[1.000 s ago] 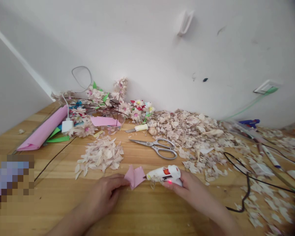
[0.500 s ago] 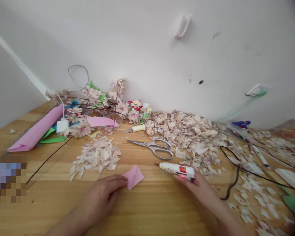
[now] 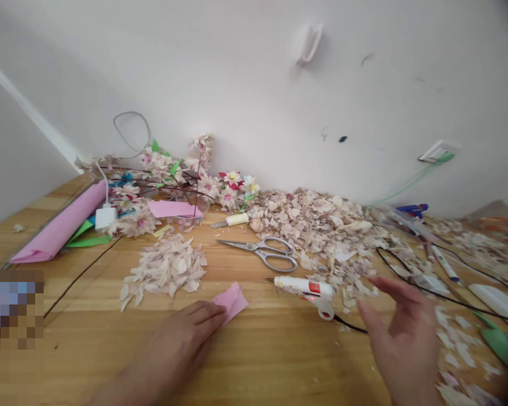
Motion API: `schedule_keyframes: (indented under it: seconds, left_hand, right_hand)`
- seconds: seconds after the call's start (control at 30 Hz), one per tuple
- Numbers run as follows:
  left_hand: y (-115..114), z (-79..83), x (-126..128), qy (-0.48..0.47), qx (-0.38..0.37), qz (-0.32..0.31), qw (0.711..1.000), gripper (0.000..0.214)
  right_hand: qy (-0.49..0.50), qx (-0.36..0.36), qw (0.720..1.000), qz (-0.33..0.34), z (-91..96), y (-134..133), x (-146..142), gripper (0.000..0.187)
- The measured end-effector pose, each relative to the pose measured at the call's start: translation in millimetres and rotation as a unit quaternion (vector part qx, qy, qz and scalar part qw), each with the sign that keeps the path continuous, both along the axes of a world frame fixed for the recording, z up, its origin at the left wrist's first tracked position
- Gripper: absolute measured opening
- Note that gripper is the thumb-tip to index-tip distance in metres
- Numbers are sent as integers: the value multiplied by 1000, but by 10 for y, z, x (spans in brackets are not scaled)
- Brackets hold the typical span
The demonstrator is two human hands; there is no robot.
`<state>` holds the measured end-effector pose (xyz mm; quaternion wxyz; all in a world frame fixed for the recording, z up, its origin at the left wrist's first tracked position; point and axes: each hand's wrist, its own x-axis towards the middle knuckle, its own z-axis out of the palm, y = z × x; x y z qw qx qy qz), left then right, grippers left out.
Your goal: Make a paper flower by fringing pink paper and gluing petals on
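Note:
In the head view, my left hand is at a small folded piece of pink paper, its fingertips closed over the left corner. The thumb is mostly hidden below the hand. A white hot glue gun lies on the table, its nozzle pointing left and a small red light lit. To the right of it my right hand is raised with thumb and fingers apart, and nothing is in it. Behind the glue gun lie metal scissors, and a heap of loose pale petals sits beyond my left hand.
Paper-petal flowers on stems and a pink paper roll are at the back left. A knife with a wrapped handle lies near a large pile of dry husks. A black cable crosses the right side.
My right hand has let go of the glue gun and moved right, its fingers opening. The glue gun now lies on the table. My left hand stays at the pink paper.

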<state>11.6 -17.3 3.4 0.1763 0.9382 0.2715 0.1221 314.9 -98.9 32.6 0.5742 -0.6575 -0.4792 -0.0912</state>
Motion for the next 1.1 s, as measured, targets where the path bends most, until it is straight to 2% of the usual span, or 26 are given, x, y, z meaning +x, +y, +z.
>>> schedule_keyframes:
  seconds: [0.03,0.1,0.27,0.33,0.47,0.53,0.63,0.8,0.93,1.03,1.1]
  left_hand:
    - [-3,0,10,3,6,-10,1000,36]
    - [-8,0,22,6,13,-23,1000,36]
    - [-25,-18,16,13,28,-31,999,35]
    - [-31,-42,10,15,36,-31,999,37]
    - [-29,-101,12,15,42,-30,999,44]
    - [-23,-128,14,20,56,-38,998,48]
    - [-19,-167,-1,35,99,-58,993,51]
    - [-50,-212,-56,23,160,-45,986,39]
    - [-74,-206,-70,28,184,-21,982,41]
    - [-83,-202,-67,45,191,-27,980,43]
    - [-87,-216,-67,40,194,-25,980,43]
  right_hand:
    - [-4,39,999,21,47,-18,-87,36]
    - [-46,38,996,74,97,-24,-275,31]
    - [-177,-87,962,191,90,101,-707,22]
    - [-223,-147,933,242,61,159,-848,24]
    - [-327,-260,845,333,-152,221,-1034,45]
    - [-355,-292,816,350,-319,230,-1062,51]
    - [-363,-340,789,361,-506,238,-1048,58]
    - [-353,-369,766,392,-517,243,-1014,63]
    - [-353,-386,756,393,-473,241,-1031,66]
    - [-355,-385,759,387,-449,241,-1041,64]
    - [-355,-376,772,369,-425,249,-1031,62]
